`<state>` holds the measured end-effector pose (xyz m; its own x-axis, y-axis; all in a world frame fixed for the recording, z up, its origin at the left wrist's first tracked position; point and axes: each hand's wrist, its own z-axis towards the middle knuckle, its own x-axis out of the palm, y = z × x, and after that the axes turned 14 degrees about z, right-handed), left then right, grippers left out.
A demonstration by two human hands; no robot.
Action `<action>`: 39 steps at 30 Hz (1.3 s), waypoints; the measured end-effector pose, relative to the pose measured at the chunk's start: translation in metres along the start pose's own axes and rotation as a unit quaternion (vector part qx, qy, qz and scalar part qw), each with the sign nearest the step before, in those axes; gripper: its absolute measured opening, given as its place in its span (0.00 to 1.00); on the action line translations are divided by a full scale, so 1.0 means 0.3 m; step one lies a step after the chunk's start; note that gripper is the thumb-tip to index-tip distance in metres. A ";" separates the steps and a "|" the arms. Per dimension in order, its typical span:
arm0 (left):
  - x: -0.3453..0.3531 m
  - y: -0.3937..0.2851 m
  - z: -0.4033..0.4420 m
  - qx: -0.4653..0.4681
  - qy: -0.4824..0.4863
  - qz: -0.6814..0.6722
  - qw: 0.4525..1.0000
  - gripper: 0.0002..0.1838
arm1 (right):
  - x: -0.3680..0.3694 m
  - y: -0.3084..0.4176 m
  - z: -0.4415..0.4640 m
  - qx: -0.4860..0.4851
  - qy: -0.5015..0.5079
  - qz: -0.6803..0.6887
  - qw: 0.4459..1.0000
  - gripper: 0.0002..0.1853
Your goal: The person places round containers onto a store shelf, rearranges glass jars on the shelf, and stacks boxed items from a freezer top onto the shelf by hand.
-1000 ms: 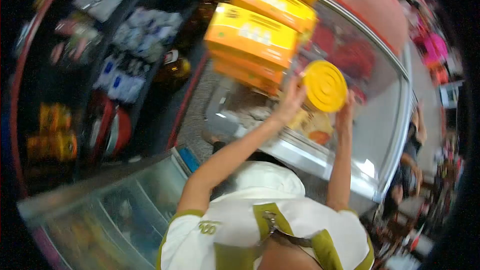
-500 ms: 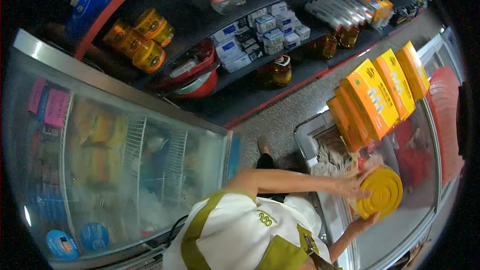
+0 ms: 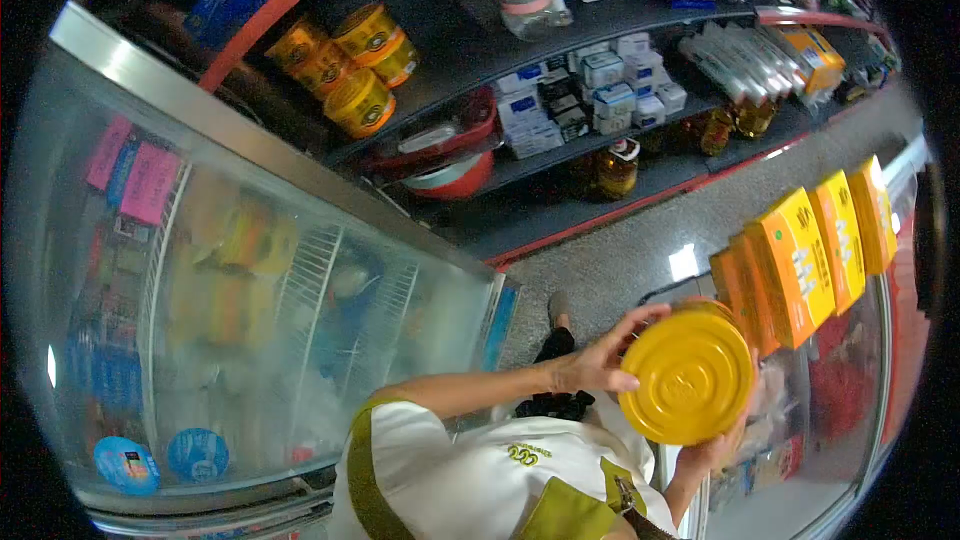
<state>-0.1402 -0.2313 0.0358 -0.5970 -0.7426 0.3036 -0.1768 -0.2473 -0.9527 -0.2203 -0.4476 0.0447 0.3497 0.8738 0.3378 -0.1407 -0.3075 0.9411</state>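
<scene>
A round container with a yellow ridged lid is held in front of the chest, its lid facing the camera. My left hand grips it from the left side, fingers along the upper edge and thumb by the lid. Lower right, my right hand holds the other side, its fingers partly hidden behind the container. Just beyond it, yellow and orange boxes stand on the chest freezer.
A glass-topped freezer fills the left. Shelves across the top hold orange tubs, small white boxes, bottles and red basins. Grey floor runs between the shelves and the freezers.
The view has swung left, away from the chest freezer towards the shelves. Both hands still hold the yellow-lidded container, which is now nearer the camera and away from the chest freezer's middle.
</scene>
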 end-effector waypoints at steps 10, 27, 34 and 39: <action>-0.326 -0.095 -0.142 -0.054 -0.295 -0.109 0.948 0.47 | 0.567 -0.027 0.286 0.098 0.289 0.021 0.952 0.49; -0.879 -0.461 -0.102 0.315 -0.597 0.034 0.737 0.36 | 1.541 -0.189 0.663 0.289 0.454 0.060 0.841 0.37; -1.092 -0.545 -0.027 0.336 -0.699 -0.003 0.631 0.26 | 1.933 -0.307 0.751 0.258 0.565 0.072 0.780 0.38; -1.230 -0.550 -0.050 0.377 -0.699 -0.043 0.606 0.21 | 2.079 -0.246 0.665 0.314 0.553 0.038 0.771 0.35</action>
<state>0.0975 0.0928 0.0806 0.7293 -0.3782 0.5702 0.5618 -0.1447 -0.8145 0.1929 0.0449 0.1891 -0.6889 0.5246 0.5002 0.4767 -0.1920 0.8578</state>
